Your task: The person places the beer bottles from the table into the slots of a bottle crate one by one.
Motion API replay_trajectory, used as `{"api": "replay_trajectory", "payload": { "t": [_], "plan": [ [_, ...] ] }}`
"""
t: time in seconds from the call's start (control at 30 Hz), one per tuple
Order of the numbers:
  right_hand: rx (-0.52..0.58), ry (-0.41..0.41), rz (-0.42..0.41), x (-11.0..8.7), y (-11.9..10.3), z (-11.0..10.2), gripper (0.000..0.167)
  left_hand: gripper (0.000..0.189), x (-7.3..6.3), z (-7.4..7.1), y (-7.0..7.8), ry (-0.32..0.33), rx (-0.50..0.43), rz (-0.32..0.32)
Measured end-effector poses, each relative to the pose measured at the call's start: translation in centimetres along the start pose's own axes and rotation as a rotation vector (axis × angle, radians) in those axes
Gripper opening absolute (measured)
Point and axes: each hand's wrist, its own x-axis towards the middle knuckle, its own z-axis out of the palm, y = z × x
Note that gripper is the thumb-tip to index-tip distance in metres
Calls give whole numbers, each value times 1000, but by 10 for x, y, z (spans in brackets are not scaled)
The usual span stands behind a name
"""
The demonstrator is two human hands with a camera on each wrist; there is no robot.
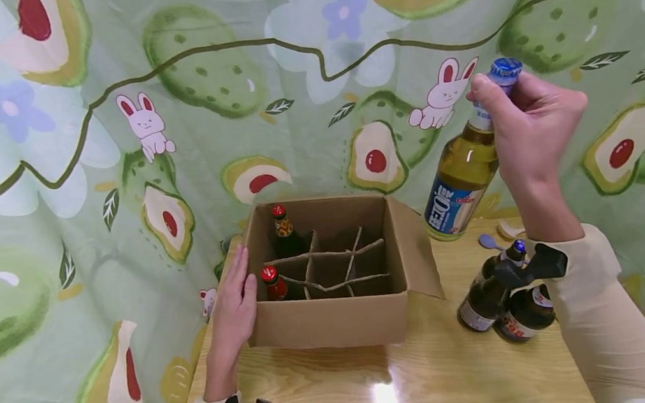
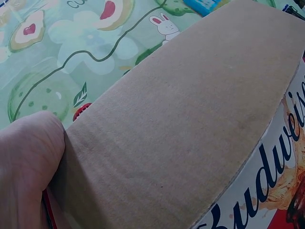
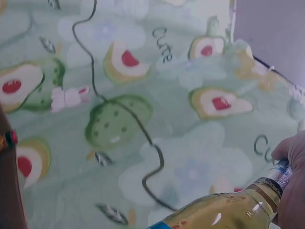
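My right hand (image 1: pixel 540 118) grips the neck of a beer bottle (image 1: pixel 460 170) with a blue cap and blue label, held tilted in the air right of the box. In the right wrist view the same bottle (image 3: pixel 228 210) shows its pale yellow glass. Against the left wall of a cardboard box (image 1: pixel 333 321) my left hand (image 1: pixel 235 302) rests with its fingers straight. Dividers (image 1: pixel 327 252) split the box into cells. Two red-capped bottles stand in its left column, a rear bottle (image 1: pixel 283 227) and a front bottle (image 1: pixel 274 284).
Dark bottles (image 1: pixel 483 299) stand on the wooden table (image 1: pixel 339 392) right of the box, partly behind my right wrist. A blue spoon (image 1: pixel 488 241) lies behind them. The box's side flap (image 1: pixel 416 251) sticks out to the right. A patterned curtain (image 1: pixel 293 133) hangs behind.
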Motion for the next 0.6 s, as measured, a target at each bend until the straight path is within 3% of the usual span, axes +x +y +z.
{"api": "replay_trajectory", "payload": {
  "t": [0.17, 0.3, 0.37, 0.6],
  "plan": [
    [121, -98, 53, 2, -14, 27, 22, 56, -1, 0, 1, 1, -9, -19],
    [135, -177, 75, 0, -14, 48, 16, 56, -1, 0, 1, 5, -3, -23],
    [110, -223, 82, -2, -7, 58, 14, 56, -1, 0, 1, 9, 1, -17],
    [-142, -406, 109, -26, 20, 84, 22, 55, -1, 1, 1, 10, 12, -16]
  ]
}}
